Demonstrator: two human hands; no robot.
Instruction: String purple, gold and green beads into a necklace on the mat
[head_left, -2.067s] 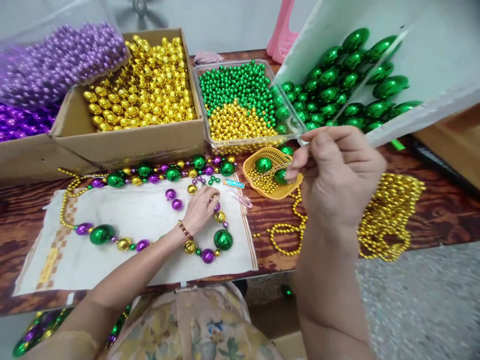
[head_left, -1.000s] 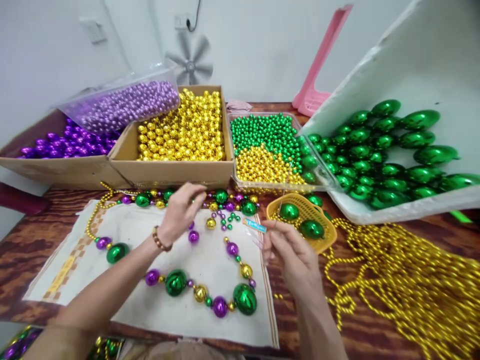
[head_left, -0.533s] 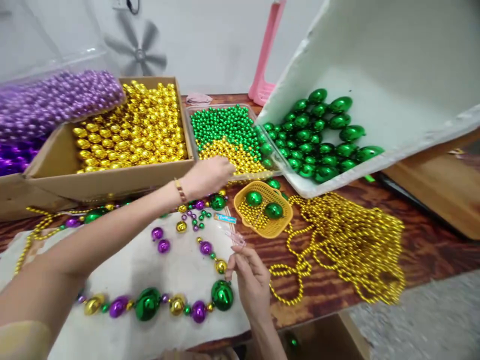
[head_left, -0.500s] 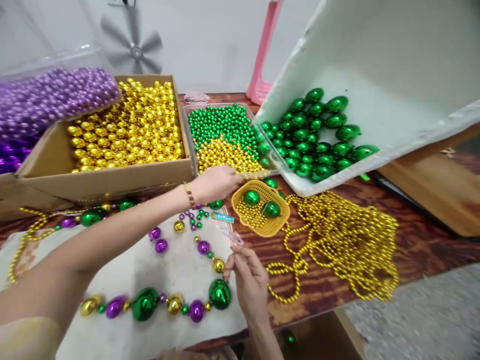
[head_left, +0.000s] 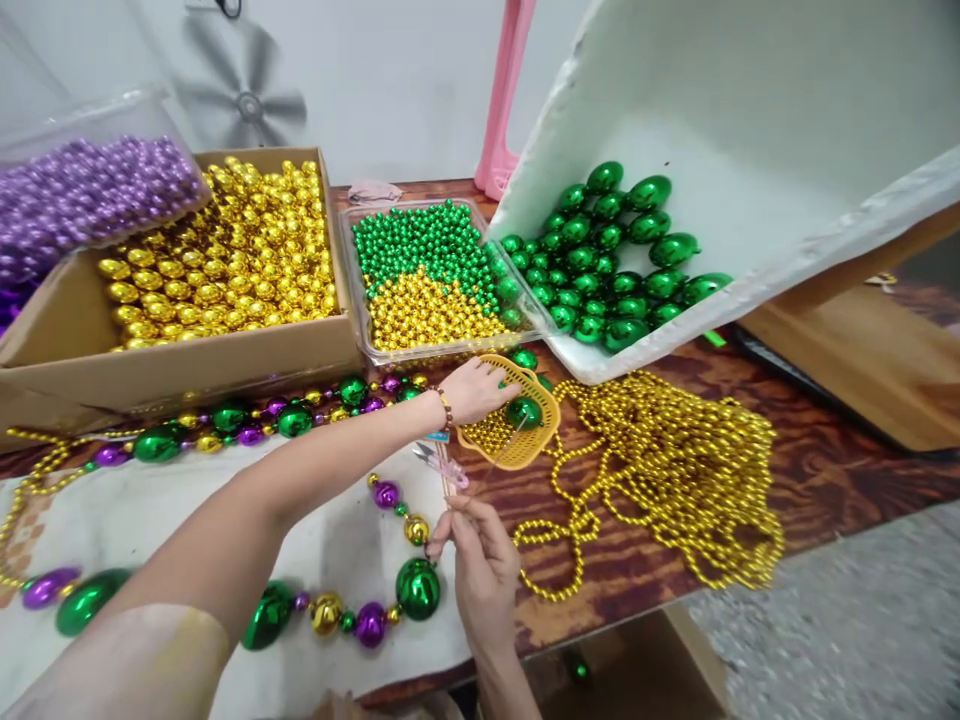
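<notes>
My left hand point(head_left: 474, 390) reaches across into the yellow basket point(head_left: 536, 450). Its fingers curl down over a green ball at the basket's far left side. A second green ball point(head_left: 523, 411) lies bare beside the fingertips, on small gold beads. My right hand point(head_left: 478, 562) rests near the table's front edge and pinches a thin needle with thread point(head_left: 491, 462) that slants up toward the basket. The thread leads to a part-strung strand point(head_left: 370, 622) of green, purple and gold balls, which lies on the white cloth point(head_left: 337, 530).
A cardboard box of gold balls point(head_left: 225, 250), a clear tray of small green and gold beads point(head_left: 427, 270) and a tilted white foam box of green balls point(head_left: 615, 260) line the back. Gold bead chains point(head_left: 675, 470) are heaped at right. Pink scissors point(head_left: 442, 466) lie by the basket.
My left hand has moved from the clear tray's front edge down into the yellow basket, covering one of its two green balls. My right hand keeps its pinch in about the same place.
</notes>
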